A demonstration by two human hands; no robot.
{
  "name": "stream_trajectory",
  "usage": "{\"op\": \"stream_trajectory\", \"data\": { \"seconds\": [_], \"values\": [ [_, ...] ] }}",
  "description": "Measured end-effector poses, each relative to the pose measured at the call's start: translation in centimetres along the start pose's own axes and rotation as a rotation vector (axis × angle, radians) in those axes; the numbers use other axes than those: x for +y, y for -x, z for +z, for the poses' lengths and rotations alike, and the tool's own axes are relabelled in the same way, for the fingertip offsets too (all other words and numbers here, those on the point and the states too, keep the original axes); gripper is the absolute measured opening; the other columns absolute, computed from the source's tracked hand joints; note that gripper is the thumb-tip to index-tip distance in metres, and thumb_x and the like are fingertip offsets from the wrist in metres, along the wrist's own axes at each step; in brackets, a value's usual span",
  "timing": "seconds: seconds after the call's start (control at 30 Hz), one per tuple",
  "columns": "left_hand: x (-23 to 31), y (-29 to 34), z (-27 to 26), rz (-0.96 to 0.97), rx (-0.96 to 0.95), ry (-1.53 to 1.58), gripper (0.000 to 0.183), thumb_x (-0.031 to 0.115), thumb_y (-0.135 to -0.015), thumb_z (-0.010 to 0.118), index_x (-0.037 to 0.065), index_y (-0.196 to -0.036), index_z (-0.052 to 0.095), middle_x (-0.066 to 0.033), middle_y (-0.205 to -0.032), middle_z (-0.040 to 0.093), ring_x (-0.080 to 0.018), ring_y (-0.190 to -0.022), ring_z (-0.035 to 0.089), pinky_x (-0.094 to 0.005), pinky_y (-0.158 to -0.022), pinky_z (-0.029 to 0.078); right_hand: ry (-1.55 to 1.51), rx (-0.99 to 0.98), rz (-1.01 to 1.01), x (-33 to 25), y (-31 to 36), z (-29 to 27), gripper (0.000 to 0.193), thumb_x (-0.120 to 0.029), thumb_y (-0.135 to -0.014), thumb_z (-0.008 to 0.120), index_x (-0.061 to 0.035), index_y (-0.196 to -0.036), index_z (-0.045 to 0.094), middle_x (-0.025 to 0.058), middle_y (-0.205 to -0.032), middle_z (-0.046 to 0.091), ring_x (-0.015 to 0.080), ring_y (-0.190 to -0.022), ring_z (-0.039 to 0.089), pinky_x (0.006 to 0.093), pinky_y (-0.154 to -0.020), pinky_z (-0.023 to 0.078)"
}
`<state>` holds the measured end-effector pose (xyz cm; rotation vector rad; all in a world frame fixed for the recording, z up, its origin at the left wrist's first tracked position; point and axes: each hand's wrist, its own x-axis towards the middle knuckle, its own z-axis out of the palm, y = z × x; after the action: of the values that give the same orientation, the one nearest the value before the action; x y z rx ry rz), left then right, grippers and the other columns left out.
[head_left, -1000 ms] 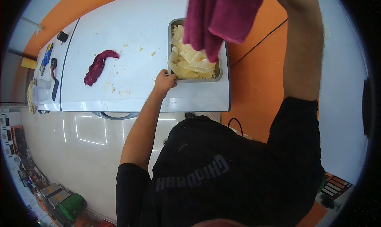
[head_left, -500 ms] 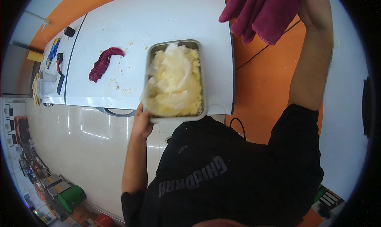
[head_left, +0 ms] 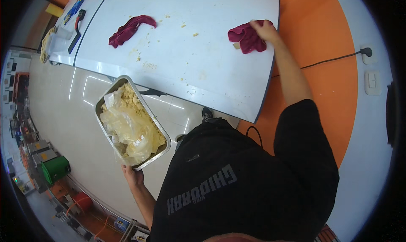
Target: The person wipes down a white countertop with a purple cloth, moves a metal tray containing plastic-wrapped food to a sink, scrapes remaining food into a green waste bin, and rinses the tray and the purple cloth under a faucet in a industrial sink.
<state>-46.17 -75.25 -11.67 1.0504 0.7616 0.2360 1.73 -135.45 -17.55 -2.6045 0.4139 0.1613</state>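
Observation:
Below and left of the table, my left hand grips the near end of a rectangular metal tray, held tilted over the floor. In the tray lie yellow crumbly food and a crumpled, translucent plastic bag on top of it. My right hand is at the table's right end, its fingers on a bunched maroon cloth. A small tan piece shows at that cloth's lower edge. Farther left on the table rests a second maroon cloth, twisted and untouched.
Crumbs are scattered across the white table. At its far left are a clear container and a black-and-red tool. On the right, a cable runs to a wall socket. A green bin stands lower left.
My left hand has carried the tray leftward off the table's edge and turned it. My right hand has brought its maroon cloth down from the air onto the table's right end.

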Motion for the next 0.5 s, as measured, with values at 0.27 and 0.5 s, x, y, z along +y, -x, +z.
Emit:
{"op": "stream_trajectory", "data": {
  "seconds": [0.27, 0.5],
  "values": [
    [-5.0, 1.8, -5.6, -0.097, 0.151, -0.009, 0.053, -0.001, -0.085, 0.057, 0.006, -0.135, 0.04, -0.0152, -0.131, 0.052, -0.0318, -0.115, 0.058, -0.047, -0.095, 0.051, -0.05, 0.092, -0.229, 0.4, 6.2, 3.4, 0.046, -0.022, -0.084, 0.068, -0.0012, -0.122, 0.052, 0.0277, -0.138, 0.045, 0.0409, -0.126, 0.047, 0.0463, -0.103, 0.041],
    [-9.1, 1.5, -8.9, -0.22, 0.055, 0.006, 0.048, -0.003, -0.087, 0.056, 0.006, -0.133, 0.044, -0.0129, -0.126, 0.057, -0.0272, -0.113, 0.06, -0.0419, -0.097, 0.05, 0.106, 0.165, -0.409, 2.3, 14.0, 3.4, 0.052, -0.019, -0.079, 0.065, -0.0035, -0.127, 0.052, 0.0235, -0.12, 0.055, 0.0388, -0.114, 0.054, 0.0443, -0.099, 0.044]
  ]
}}
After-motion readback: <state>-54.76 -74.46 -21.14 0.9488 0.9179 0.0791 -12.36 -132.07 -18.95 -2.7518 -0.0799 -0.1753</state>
